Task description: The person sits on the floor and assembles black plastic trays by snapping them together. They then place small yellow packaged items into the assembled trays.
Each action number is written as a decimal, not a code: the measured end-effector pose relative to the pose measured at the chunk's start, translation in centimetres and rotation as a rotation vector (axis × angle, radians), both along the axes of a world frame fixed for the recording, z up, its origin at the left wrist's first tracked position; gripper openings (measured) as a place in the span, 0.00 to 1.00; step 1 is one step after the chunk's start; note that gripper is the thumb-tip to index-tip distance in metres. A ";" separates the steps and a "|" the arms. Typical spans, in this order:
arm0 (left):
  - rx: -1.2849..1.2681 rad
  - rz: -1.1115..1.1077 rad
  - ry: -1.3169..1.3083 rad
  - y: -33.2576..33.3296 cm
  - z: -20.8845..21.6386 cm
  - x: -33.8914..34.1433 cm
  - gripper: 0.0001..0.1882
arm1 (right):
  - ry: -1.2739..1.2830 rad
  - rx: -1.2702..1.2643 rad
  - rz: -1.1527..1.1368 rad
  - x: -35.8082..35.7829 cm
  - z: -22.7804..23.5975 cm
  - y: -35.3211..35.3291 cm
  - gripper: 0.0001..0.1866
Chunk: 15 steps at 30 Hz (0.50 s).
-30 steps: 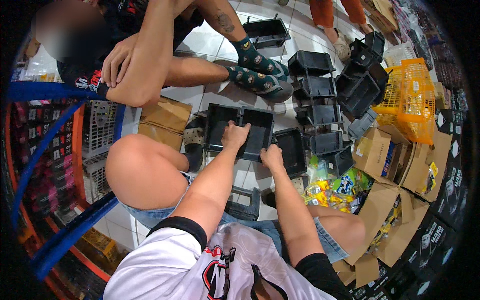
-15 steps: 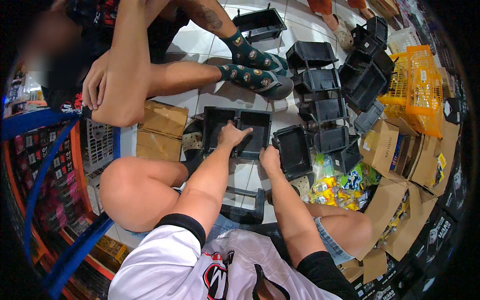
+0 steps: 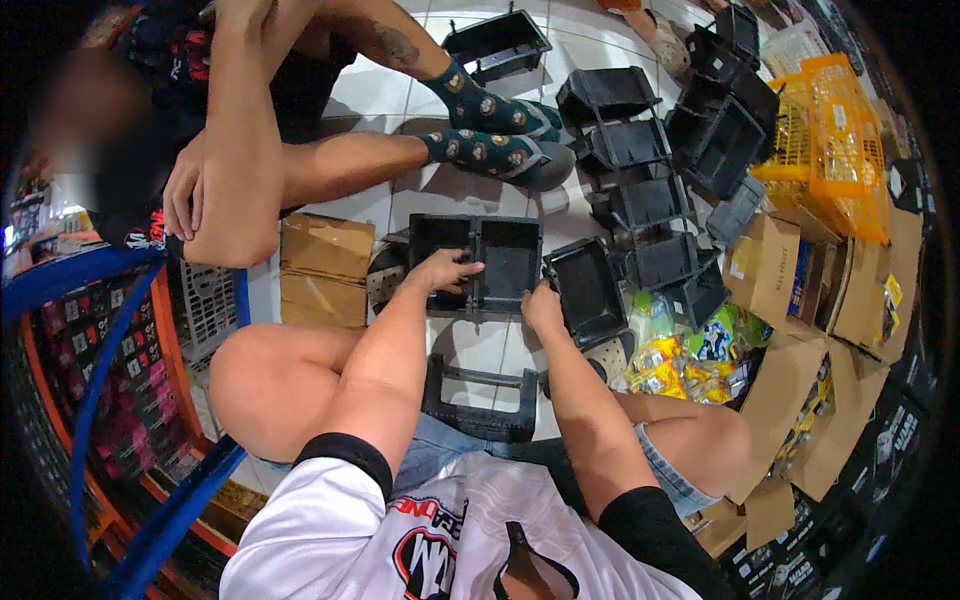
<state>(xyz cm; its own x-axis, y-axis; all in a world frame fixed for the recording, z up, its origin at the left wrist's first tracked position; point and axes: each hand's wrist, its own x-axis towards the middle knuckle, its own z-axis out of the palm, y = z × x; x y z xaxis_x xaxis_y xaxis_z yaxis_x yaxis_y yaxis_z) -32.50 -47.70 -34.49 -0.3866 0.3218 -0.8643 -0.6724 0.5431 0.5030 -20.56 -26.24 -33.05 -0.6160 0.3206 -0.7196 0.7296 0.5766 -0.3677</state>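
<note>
Two black plastic bins (image 3: 509, 262) stand side by side, joined, on the tiled floor in front of me. My left hand (image 3: 443, 272) reaches over the near part of the left one, its fingers spread toward the divider between them. At the near right corner, my right hand (image 3: 542, 307) has its fingers curled round the edge; the fingertips are partly hidden. Just right of that hand lies a separate black bin (image 3: 588, 292), tilted slightly. Between my legs sits another black plastic piece (image 3: 480, 405) with an open frame.
More black bins (image 3: 640, 203) stand in a row at the right, others piled behind. Orange baskets (image 3: 845, 130), open cardboard boxes (image 3: 765, 265) and yellow packets (image 3: 660, 370) lie right. A co-worker's legs (image 3: 360, 165) stretch across the far left, near flattened cardboard (image 3: 325, 270).
My left hand has drawn back toward me and slightly left, from inside the joined bins to their near side. My right hand stays at the corner. The whole view has shifted slightly.
</note>
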 end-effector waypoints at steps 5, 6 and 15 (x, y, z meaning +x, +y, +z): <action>-0.091 -0.170 0.163 -0.2 -0.9 0.8 0.32 | 0.041 -0.080 -0.003 0.8 0.8 0.5 0.27; -0.126 -0.212 0.195 0.1 -1.0 1.1 0.31 | -0.020 -0.057 0.054 0.7 0.9 0.5 0.32; -0.338 -0.395 0.528 1.9 1.0 1.8 0.30 | -0.103 -0.710 -1.450 4.3 -2.4 2.6 0.55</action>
<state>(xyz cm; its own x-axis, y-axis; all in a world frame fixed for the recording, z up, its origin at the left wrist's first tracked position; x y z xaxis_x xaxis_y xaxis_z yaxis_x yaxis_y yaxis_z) -30.68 -45.76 -33.51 -0.6891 0.2720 -0.6717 -0.1096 0.8771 0.4676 -16.30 -23.66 -35.50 -0.0492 0.1617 -0.9856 0.5181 -0.8396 -0.1636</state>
